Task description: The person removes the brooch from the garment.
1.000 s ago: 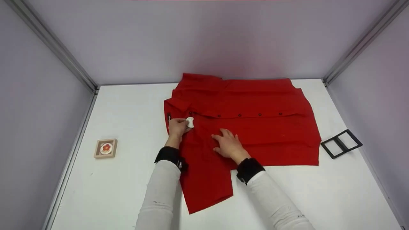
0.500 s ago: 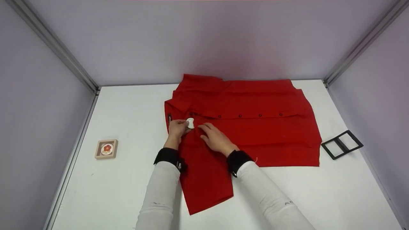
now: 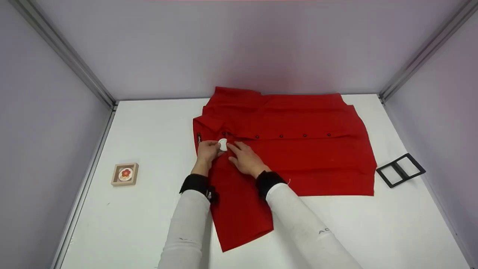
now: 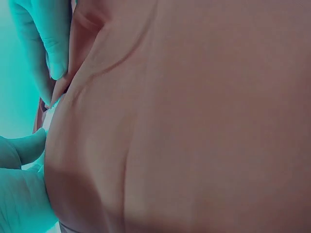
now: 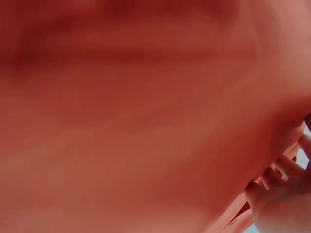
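A red shirt (image 3: 298, 164) lies spread out, its row of dark buttons running across the middle. My left hand (image 3: 207, 152) pinches a white disc (image 3: 223, 144) against the cloth at the left part of the shirt, below the first button. Its thumb lies on the disc's left side. My right hand (image 3: 246, 158) rests on the shirt just right of the disc, fingers extended and fingertips at the disc's right edge. In the left wrist view, red cloth (image 4: 184, 116) fills most of the picture and covers much of the white disc (image 4: 49, 116).
A small wooden box (image 3: 115, 182) holding a round flower badge (image 3: 125, 174) stands on the white table (image 3: 157, 127) at left. A black two-window frame (image 3: 401, 170) lies by the shirt's right edge. A dark clip-like piece (image 3: 199, 137) sits on the cloth above the left hand.
My right hand has moved left across the shirt, from the middle of the cloth to the white disc. My left hand has stayed in place with the disc.
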{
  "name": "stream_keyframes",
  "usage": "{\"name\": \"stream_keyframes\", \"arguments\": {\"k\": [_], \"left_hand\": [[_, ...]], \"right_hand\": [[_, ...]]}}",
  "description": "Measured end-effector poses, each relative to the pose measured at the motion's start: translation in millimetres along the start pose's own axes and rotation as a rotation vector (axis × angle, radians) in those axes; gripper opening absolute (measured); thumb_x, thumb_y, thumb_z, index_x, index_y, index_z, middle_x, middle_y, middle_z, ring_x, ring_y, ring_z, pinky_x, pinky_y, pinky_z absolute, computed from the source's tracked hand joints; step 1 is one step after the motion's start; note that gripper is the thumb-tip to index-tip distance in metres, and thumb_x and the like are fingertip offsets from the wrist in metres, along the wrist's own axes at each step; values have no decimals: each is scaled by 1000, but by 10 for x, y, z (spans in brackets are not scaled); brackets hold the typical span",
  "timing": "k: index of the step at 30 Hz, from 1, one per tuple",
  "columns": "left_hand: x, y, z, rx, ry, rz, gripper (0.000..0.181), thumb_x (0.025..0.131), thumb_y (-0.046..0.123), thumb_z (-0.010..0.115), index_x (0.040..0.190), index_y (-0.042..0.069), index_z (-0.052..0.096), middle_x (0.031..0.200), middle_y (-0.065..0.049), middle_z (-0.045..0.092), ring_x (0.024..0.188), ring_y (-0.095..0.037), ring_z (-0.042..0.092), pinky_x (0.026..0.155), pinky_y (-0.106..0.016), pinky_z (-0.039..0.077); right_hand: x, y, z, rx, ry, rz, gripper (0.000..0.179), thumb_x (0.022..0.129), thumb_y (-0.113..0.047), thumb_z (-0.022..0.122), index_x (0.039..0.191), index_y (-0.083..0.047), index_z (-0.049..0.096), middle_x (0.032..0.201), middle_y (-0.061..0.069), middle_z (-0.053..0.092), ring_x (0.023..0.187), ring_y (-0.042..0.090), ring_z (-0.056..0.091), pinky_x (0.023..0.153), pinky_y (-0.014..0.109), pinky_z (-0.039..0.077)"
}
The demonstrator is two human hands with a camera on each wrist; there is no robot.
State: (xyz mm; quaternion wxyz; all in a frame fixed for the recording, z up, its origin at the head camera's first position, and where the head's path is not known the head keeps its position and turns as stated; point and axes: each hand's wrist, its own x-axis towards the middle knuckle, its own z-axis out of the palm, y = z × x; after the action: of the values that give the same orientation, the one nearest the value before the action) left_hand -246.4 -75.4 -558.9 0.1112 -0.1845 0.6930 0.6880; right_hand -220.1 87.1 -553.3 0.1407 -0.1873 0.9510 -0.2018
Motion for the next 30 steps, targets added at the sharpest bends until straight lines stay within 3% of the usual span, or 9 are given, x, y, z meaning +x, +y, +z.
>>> {"name": "stream_keyframes", "arguments": {"k": [15,24,30], "left_hand": [[29,-37,14,4,15,7,31,99,2,55,126,-13,58,121,-25,59,104,-30,62,84,-32,54],[30,-41,35,-9,20,25,30,98,0,54,123,-16,57,119,-27,59,101,-29,63,80,-30,55],[30,-50,36,7,6,26,30,99,4,54,124,-12,59,118,-24,61,102,-28,63,82,-30,54]], "right_hand": [[-21,-55,19,-6,48,-16,55,104,-38,46,152,-14,37,153,17,33,143,34,25,116,46,20],[0,-80,54,-31,39,27,59,103,-45,44,153,-15,35,154,15,31,145,32,21,116,50,16],[4,-88,57,-56,35,45,63,101,-49,45,154,-16,35,154,15,31,145,32,21,116,50,16]]}}
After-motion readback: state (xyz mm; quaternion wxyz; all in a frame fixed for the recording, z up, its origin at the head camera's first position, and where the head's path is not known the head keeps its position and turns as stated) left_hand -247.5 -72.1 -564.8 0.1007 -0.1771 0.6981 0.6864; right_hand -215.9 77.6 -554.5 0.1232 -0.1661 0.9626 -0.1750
